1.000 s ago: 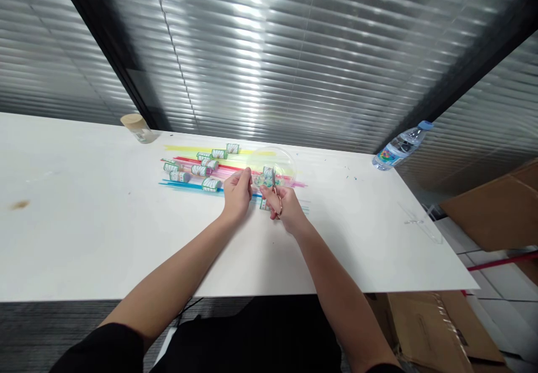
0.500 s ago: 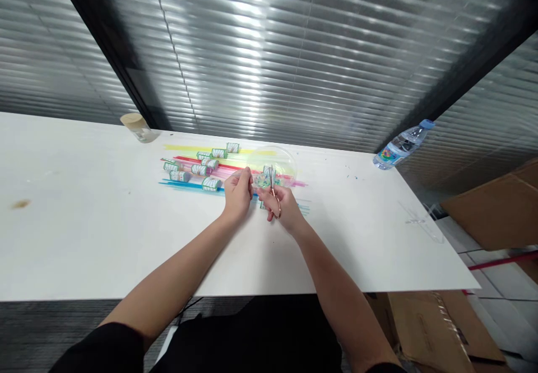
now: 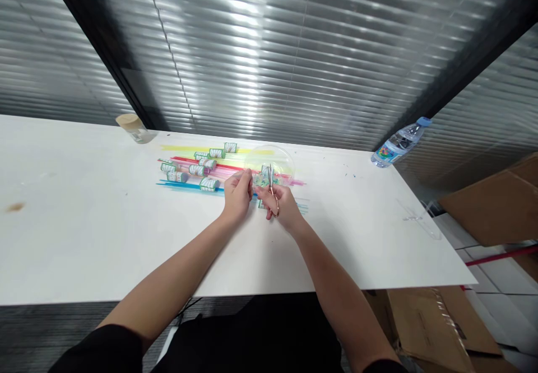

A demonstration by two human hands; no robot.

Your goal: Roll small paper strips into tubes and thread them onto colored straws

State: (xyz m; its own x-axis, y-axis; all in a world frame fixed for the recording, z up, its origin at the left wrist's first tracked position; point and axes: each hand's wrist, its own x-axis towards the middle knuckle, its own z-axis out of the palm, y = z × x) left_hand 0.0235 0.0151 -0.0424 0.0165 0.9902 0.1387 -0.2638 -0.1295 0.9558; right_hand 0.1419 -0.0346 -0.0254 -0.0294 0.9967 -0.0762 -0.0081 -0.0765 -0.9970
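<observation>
My right hand (image 3: 281, 204) is closed on a pair of scissors (image 3: 271, 178) with rose-gold handles, the blades pointing away from me. Beside it, my left hand (image 3: 237, 191) is closed in a pinch; what it holds is too small to make out. Just beyond both hands is a clear round dish (image 3: 291, 163) with small green and coloured bits in it. Bundles of thin coloured sticks lie across the table, yellow (image 3: 172, 148), red (image 3: 180, 159) and blue (image 3: 168, 183), with several green-and-white paper labels (image 3: 209, 184) around them.
The white table (image 3: 105, 238) reaches a blind-covered glass wall. A jar with a tan lid (image 3: 133, 127) stands at the back left, a water bottle (image 3: 399, 143) at the back right. Clear plastic (image 3: 414, 218) lies near the right edge; cardboard boxes (image 3: 428, 325) sit beyond.
The view has shifted slightly, so the table items appear a little further left. Both hands keep nearly the same pose, with the scissors still in my right hand.
</observation>
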